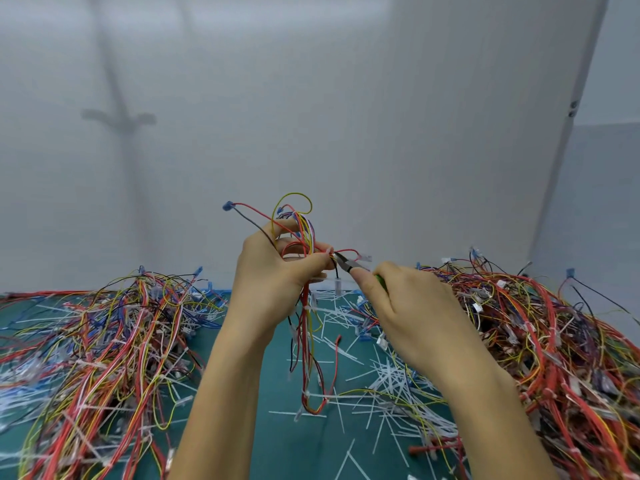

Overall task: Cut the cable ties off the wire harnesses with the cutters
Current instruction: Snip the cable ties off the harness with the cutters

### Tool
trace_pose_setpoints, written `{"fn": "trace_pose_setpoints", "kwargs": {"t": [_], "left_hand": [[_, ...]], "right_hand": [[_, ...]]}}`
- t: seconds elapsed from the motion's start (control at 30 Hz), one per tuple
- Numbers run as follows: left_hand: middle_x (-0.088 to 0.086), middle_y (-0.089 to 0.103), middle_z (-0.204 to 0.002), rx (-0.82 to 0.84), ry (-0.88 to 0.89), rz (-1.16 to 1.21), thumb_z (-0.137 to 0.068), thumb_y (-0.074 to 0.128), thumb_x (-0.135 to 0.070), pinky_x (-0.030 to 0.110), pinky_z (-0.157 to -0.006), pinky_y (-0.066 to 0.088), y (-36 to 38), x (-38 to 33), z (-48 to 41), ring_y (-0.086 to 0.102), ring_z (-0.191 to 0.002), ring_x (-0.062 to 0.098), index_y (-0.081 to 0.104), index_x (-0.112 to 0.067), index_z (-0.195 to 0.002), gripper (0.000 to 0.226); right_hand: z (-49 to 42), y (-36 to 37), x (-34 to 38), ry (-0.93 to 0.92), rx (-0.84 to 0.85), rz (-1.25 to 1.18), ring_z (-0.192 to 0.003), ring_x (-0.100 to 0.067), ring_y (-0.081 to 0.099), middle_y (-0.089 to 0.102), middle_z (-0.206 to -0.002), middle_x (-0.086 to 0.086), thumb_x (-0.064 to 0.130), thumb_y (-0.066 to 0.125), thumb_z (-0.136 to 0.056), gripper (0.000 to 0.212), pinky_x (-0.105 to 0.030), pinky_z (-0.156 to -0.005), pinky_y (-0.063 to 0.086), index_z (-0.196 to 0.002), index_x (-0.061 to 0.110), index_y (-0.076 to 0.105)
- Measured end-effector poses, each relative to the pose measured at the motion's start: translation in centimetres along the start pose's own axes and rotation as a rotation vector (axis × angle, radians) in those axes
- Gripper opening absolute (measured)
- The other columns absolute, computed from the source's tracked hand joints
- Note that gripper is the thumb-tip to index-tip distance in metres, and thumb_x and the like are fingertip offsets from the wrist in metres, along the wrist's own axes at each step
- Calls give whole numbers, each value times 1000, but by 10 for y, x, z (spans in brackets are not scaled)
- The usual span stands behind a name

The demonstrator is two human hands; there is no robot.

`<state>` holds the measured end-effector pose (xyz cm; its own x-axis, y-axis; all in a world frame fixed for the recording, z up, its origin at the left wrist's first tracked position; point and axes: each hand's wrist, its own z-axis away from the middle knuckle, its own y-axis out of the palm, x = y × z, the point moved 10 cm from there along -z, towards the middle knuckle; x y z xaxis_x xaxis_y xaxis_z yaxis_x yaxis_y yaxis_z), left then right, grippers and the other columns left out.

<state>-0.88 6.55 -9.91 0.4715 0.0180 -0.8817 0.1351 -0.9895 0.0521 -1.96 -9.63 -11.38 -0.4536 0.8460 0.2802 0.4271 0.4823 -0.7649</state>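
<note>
My left hand holds a wire harness of red, yellow and black wires up above the table; its loops stick out above my fingers and its tails hang down to the mat. My right hand grips green-handled cutters, whose dark jaws point left and touch the bundle right beside my left thumb and fingertips, at a white cable tie. Whether the jaws are closed on the tie is too small to tell.
A big tangle of harnesses lies on the left of the green mat, another pile on the right. Several cut white tie pieces litter the middle. A grey wall stands close behind the table.
</note>
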Motion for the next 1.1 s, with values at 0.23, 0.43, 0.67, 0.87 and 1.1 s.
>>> {"fn": "trace_pose_setpoints", "kwargs": {"t": [0.23, 0.43, 0.67, 0.87, 1.1], "left_hand": [[-1, 76, -82, 3, 30, -102, -77, 78, 0, 21, -58, 55, 0, -4, 1, 73, -74, 22, 61, -20, -96, 33], [-4, 76, -81, 12, 44, -166, -77, 78, -1, 21, -58, 55, 1, -5, 2, 72, -69, 15, 61, -24, -94, 32], [-7, 76, -78, 8, 47, -247, -76, 80, -6, 25, -63, 59, -2, -3, 0, 73, -69, 13, 60, -27, -95, 35], [-6, 76, -78, 7, 28, -273, -76, 81, -8, 27, -67, 61, -3, 1, -1, 72, -67, 14, 60, -27, -96, 35], [-2, 76, -80, 20, 20, -283, -74, 81, -7, 35, -73, 61, 0, 3, -1, 73, -71, 17, 60, -26, -95, 35]], "right_hand": [[1, -5, 4, -14, -33, 26, -68, -24, 44, 44, -70, 7, 71, 4, -83, 56, -37, -60, 30, -74, 27, 37], [1, -5, 5, -16, -45, 81, -69, -25, 44, 44, -72, 6, 69, 9, -87, 54, -36, -60, 29, -76, 25, 38], [0, -4, 6, -22, -39, 115, -69, -24, 45, 42, -68, 7, 65, 19, -95, 49, -36, -59, 29, -81, 24, 42], [2, -5, 7, -19, -29, 120, -69, -26, 46, 41, -64, 7, 67, 16, -93, 54, -36, -59, 34, -81, 23, 46], [1, 0, 10, -14, 17, 62, -70, -29, 47, 42, -61, 4, 70, 8, -86, 60, -38, -58, 32, -72, 25, 44]]}}
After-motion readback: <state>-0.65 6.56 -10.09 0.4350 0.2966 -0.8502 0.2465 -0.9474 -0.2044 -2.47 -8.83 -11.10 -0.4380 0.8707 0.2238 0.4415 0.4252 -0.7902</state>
